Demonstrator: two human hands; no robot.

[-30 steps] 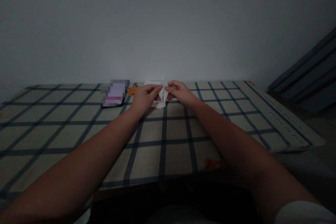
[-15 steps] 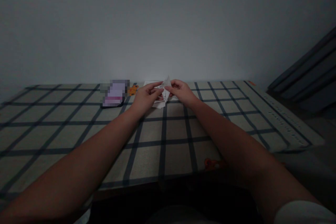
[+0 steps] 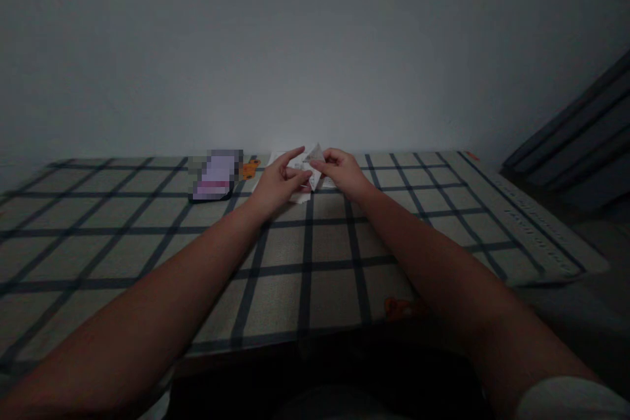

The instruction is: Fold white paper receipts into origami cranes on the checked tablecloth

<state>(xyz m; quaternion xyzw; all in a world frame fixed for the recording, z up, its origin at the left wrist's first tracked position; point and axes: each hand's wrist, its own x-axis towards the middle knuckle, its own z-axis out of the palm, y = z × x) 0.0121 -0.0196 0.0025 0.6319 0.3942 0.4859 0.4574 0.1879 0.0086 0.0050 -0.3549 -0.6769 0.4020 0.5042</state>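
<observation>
A small folded white paper shape (image 3: 314, 165) is held just above the far middle of the checked table (image 3: 305, 249). My right hand (image 3: 343, 172) pinches its right side with closed fingers. From the left, my left hand (image 3: 275, 182) touches the same paper, its fingers partly stretched toward it. A flat white sheet (image 3: 288, 161) lies on the table under and behind both hands.
A dark phone with a blurred lit screen (image 3: 214, 177) lies left of my hands. A small orange thing (image 3: 250, 168) sits beside it. The wall rises right behind the table. Dark slanted boards (image 3: 575, 138) stand at the right.
The folded paper has turned and tilted slightly to the right. My left fingers have opened out and moved along its left side. Both arms stay where they were.
</observation>
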